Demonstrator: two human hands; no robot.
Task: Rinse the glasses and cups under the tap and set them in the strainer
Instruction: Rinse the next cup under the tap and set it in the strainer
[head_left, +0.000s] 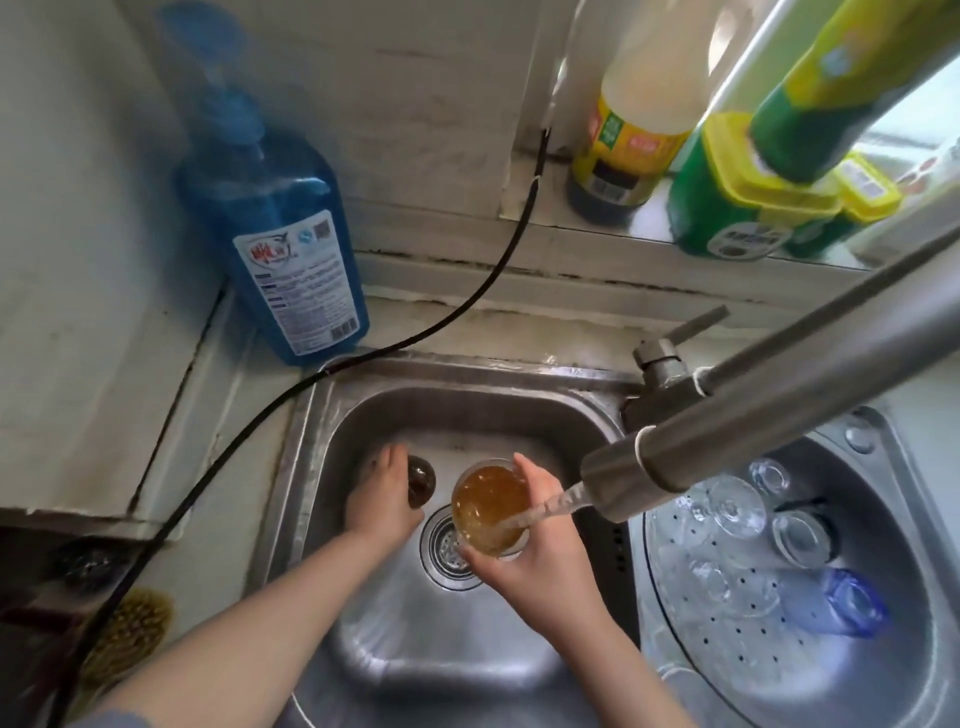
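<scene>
Amber glass (491, 509): held over the sink (447, 400) basin, just above the drain (447, 545), mouth tilted toward the stream of water (545, 506) running from the tap (623, 475).
Right hand (540, 561): its grip is closed round the glass wall, fingers curled at the rim and base.
Left hand (382, 499): its grip is wrapped round a dark brown cup (420, 480) low in the basin.
Strainer (691, 613): perforated steel, in the basin to the right, already holding several clear glasses (737, 506) and a blue glass (852, 603).
Handling: wet glass is likely slippery and fragile; it looks light, heavier while filling. A hold round the mid-wall seems safest.
Nearby: blue soap bottle (291, 249) at the table corner.
</scene>
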